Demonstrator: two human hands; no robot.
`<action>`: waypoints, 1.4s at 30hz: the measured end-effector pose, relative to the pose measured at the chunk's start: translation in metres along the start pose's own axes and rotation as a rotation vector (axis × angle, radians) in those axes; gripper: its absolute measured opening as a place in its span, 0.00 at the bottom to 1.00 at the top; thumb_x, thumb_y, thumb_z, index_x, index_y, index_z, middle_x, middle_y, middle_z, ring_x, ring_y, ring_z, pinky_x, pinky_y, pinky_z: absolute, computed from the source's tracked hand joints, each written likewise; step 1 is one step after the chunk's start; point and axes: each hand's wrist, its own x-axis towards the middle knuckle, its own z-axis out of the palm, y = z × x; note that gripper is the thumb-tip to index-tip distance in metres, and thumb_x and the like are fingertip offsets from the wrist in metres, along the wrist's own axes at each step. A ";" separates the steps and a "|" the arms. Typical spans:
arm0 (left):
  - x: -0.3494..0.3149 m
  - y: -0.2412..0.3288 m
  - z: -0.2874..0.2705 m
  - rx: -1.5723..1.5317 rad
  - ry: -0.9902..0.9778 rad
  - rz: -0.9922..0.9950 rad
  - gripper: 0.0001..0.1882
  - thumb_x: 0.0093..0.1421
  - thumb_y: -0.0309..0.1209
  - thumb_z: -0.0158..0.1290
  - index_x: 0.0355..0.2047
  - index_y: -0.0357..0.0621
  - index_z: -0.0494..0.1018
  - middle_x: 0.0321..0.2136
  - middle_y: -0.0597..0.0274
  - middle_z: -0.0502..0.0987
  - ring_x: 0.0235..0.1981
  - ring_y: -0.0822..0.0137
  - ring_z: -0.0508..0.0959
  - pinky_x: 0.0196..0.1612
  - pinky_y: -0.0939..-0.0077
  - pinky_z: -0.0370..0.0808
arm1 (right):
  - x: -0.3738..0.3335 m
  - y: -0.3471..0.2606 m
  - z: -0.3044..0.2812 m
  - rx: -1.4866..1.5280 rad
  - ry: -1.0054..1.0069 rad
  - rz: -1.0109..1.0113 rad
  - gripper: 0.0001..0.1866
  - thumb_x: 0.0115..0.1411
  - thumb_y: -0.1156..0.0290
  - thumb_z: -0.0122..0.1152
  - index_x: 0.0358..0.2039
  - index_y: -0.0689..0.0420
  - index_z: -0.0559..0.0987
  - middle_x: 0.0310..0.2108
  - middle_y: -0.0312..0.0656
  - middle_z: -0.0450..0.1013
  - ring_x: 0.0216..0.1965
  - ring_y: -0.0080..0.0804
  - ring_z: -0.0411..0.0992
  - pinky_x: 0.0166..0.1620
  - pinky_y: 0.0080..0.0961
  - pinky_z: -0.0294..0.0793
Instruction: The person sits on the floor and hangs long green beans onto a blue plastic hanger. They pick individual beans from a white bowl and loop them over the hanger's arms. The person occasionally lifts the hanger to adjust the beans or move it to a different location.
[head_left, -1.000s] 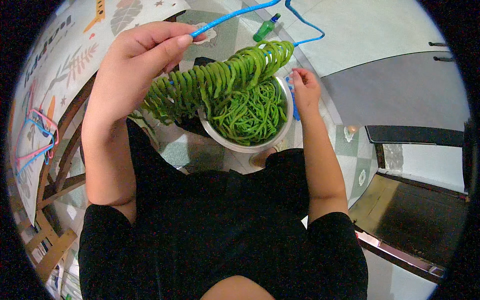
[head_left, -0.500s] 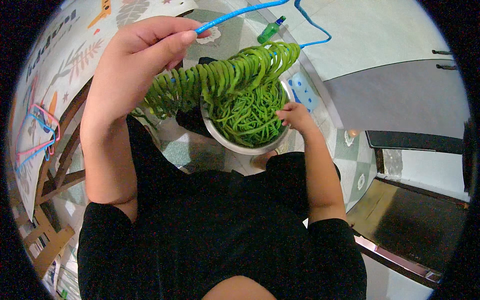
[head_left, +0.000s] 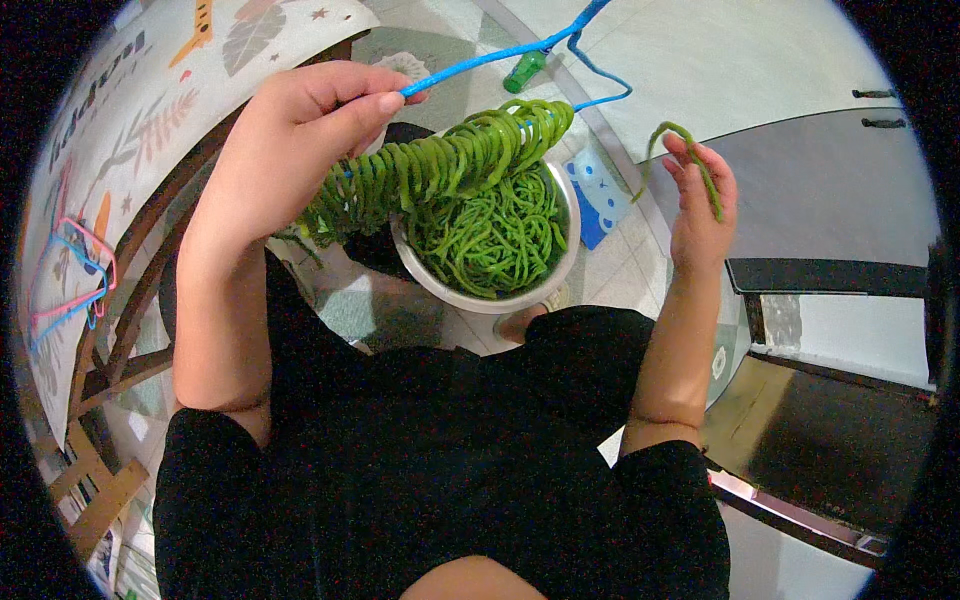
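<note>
My left hand [head_left: 330,130] grips the upper wire of a blue clothes hanger [head_left: 500,57], holding it slanted in the air. Along its lower bar hangs a thick row of looped green long beans [head_left: 440,160], partly hidden behind my left hand and wrist. Beneath them is a metal bowl [head_left: 573,238] with a tangled heap of green long beans [head_left: 490,235] in it. Off to the right of the bowl, my right hand [head_left: 708,205] is raised, its fingers closed on a single long bean [head_left: 680,129] that droops on both sides of them.
A green bottle [head_left: 524,72] stands beyond the hanger. Right of the bowl lies a blue and white packet [head_left: 597,205] on the tiled floor. Pink and blue hangers [head_left: 85,275] hang by a cloth-covered table [head_left: 130,120] at left. A grey cabinet [head_left: 800,185] stands at right.
My right hand has left the bowl, moving right and up with a long bean. The hanger in my left hand has shifted slightly left and down.
</note>
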 end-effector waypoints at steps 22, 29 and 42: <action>-0.002 -0.001 0.003 -0.004 -0.076 0.009 0.11 0.56 0.28 0.49 0.37 0.36 0.72 0.24 0.72 0.69 0.24 0.81 0.66 0.27 0.88 0.63 | 0.044 0.070 0.072 -0.435 -0.553 -0.085 0.15 0.57 0.75 0.44 0.46 0.60 0.68 0.45 0.44 0.67 0.49 0.33 0.64 0.52 0.25 0.60; 0.000 -0.006 0.000 -0.017 -0.054 -0.006 0.10 0.56 0.29 0.48 0.36 0.36 0.72 0.23 0.73 0.69 0.24 0.81 0.65 0.27 0.88 0.62 | 0.034 0.062 0.053 -0.406 -0.409 -0.071 0.13 0.58 0.76 0.43 0.44 0.61 0.70 0.42 0.40 0.70 0.45 0.26 0.66 0.50 0.20 0.62; 0.000 -0.003 0.002 -0.049 0.036 -0.002 0.11 0.56 0.31 0.49 0.35 0.36 0.73 0.19 0.74 0.67 0.21 0.83 0.63 0.24 0.89 0.60 | -0.079 0.132 0.064 -1.019 -0.706 0.447 0.20 0.52 0.53 0.50 0.31 0.59 0.77 0.30 0.51 0.73 0.35 0.47 0.71 0.39 0.38 0.69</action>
